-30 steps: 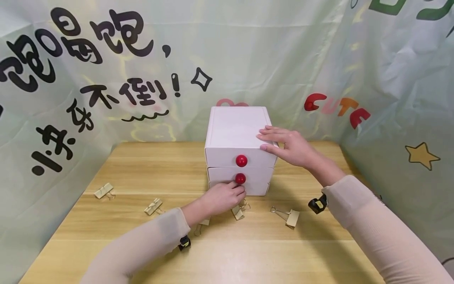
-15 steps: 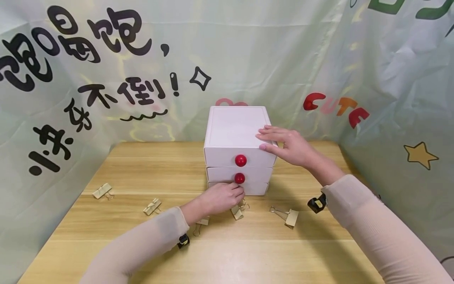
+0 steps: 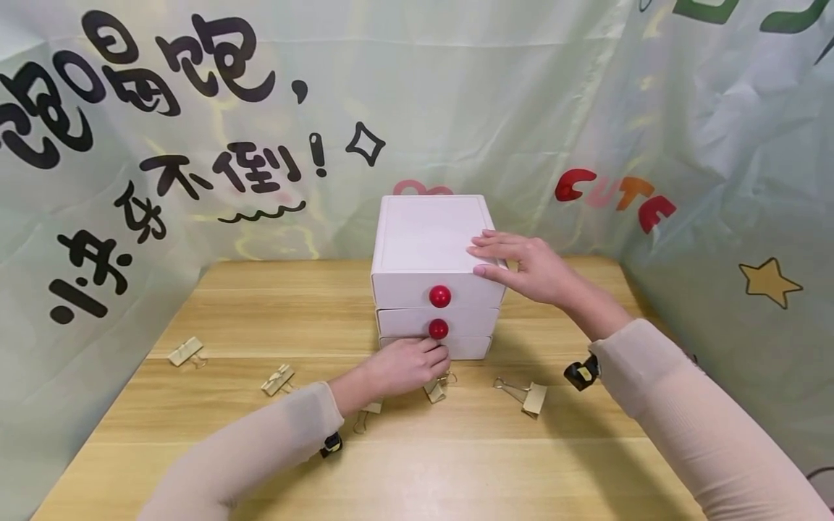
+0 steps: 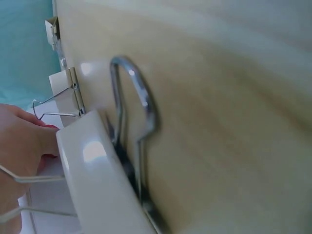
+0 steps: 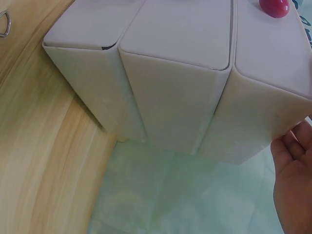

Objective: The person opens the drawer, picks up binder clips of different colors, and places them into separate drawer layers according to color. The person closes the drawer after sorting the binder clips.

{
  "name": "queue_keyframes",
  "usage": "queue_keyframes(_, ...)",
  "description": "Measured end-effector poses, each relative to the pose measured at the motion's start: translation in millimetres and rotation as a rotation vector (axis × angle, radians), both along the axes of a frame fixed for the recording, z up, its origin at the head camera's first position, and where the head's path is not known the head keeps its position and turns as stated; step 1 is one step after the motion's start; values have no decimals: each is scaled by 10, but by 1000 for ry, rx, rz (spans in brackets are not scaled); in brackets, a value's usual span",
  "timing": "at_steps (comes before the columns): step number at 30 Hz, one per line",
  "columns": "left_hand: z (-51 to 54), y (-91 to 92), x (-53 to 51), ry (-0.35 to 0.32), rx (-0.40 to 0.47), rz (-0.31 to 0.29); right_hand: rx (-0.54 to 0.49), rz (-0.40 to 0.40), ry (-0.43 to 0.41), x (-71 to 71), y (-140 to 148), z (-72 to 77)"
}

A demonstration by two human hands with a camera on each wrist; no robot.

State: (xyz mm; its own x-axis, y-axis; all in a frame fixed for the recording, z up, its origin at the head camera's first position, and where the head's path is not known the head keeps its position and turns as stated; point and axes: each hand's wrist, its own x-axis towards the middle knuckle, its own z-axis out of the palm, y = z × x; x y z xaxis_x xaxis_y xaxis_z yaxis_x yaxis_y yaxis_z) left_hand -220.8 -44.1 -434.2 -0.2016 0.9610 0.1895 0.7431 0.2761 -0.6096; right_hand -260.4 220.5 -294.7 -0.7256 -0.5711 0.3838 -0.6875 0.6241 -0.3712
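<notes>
A white three-drawer box (image 3: 430, 231) stands on the table, with red knobs on the top drawer (image 3: 404, 291) and the middle drawer (image 3: 404, 320). My left hand (image 3: 407, 365) is in front of the bottom drawer (image 3: 469, 347). In the left wrist view its fingers pinch a red knob (image 4: 50, 126), mostly hidden behind them. My right hand (image 3: 528, 268) rests on the box's top right edge, thumb toward the front. The right wrist view shows its curved fingers against that edge. Just below my left hand lies a binder clip (image 3: 435, 391).
More binder clips lie about: one at the right (image 3: 533, 399), one partly behind the left wrist (image 3: 371, 408), two farther left (image 3: 279, 380). A large white clip (image 4: 105, 170) fills the left wrist foreground. A printed curtain (image 3: 495, 108) hangs behind the table.
The head view drifts slightly, so everything sits a little farther left in it. Both hands keep their places on the box, and no drawer visibly moves.
</notes>
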Motion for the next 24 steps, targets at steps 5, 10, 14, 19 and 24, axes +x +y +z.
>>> queue_keyframes(5,-4,26,-3,56,-11,-4,3,-14,-12,3,-1,15)
queue_keyframes(10,16,38,15,63,-23,-6,11,-24,-31,10,-21,35)
queue_keyframes(14,7,21,33,54,-27,0,16,-25,-37,14,-46,39)
queue_keyframes(19,1,-1,88,58,-32,-16,33,-28,-47,10,-65,32)
queue_keyframes(24,-2,5,219,68,-57,-90,33,-42,-54,16,-51,45)
